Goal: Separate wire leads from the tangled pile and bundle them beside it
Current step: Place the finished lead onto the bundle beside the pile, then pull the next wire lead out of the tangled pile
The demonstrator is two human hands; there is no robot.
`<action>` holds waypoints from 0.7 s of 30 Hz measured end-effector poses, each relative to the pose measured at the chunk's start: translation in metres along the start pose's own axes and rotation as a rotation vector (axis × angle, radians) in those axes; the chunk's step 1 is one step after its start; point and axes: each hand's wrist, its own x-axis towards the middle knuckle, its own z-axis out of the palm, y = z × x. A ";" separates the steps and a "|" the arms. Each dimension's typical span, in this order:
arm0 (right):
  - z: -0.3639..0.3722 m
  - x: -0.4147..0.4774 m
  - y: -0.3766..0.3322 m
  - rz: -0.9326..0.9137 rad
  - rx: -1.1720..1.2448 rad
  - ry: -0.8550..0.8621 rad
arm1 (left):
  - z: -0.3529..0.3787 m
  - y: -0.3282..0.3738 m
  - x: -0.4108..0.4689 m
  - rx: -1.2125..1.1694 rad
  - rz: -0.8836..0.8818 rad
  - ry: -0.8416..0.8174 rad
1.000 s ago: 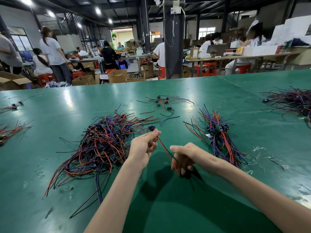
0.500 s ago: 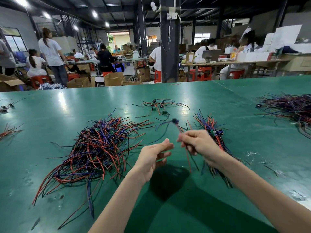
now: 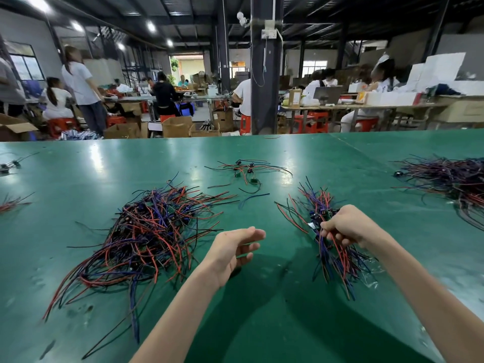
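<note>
A tangled pile (image 3: 152, 231) of red, blue and black wire leads with small connectors lies left of centre on the green table (image 3: 262, 323). To its right lies a narrower bundle (image 3: 332, 247) of the same leads. My right hand (image 3: 345, 226) is on top of that bundle, its fingers curled round wire leads at the connector end. My left hand (image 3: 233, 250) hovers between pile and bundle with fingers relaxed, holding nothing.
A few loose leads (image 3: 248, 171) lie farther back at centre. Another large wire heap (image 3: 450, 179) sits at the right edge, small wire clumps (image 3: 10, 203) at the left. Behind the table's far edge are people, stools, boxes and a dark pillar (image 3: 262, 74).
My right hand carried the separated lead rightward and came down on the bundle. My left hand let go of the lead and opened.
</note>
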 end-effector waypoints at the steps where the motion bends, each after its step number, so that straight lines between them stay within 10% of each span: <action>1: 0.000 -0.002 -0.001 0.002 -0.046 -0.009 | 0.000 0.000 -0.001 0.004 -0.001 0.002; 14: 0.034 -0.025 -0.004 -0.310 -0.784 0.515 | 0.008 -0.003 -0.005 0.301 0.122 0.080; 21: 0.099 -0.037 0.004 -0.622 -0.774 0.372 | -0.002 0.008 -0.018 1.241 0.575 0.509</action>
